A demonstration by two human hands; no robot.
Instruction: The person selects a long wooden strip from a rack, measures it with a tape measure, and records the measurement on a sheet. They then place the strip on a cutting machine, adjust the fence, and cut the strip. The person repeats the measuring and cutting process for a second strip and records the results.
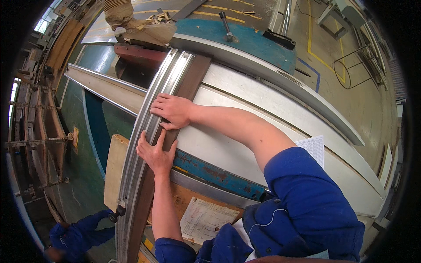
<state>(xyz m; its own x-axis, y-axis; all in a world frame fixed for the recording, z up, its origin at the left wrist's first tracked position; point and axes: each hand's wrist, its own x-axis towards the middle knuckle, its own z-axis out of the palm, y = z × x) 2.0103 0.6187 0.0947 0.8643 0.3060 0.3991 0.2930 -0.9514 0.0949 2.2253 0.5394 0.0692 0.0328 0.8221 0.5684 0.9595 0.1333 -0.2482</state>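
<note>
A long, narrow dark brown board (194, 78) lies along a ribbed aluminium rail (172, 72) that crosses the silver machine table (223, 118). My left hand (157, 154) grips the board and rail at the middle, its fingers over the rail and its thumb on the board side. Just beyond it, my right hand (174, 110) lies across the board with bent fingers reaching onto the rail. Its thumb is down on the board. Both hands sit close together, and the board passes beneath them. The undersides of the fingers are hidden.
A pale wooden piece (115, 168) stands left of the rail. Paper sheets (208, 219) lie below the table, near my body. A lever with a black knob (226, 27) rises at the back. A person in blue (83, 232) is at lower left.
</note>
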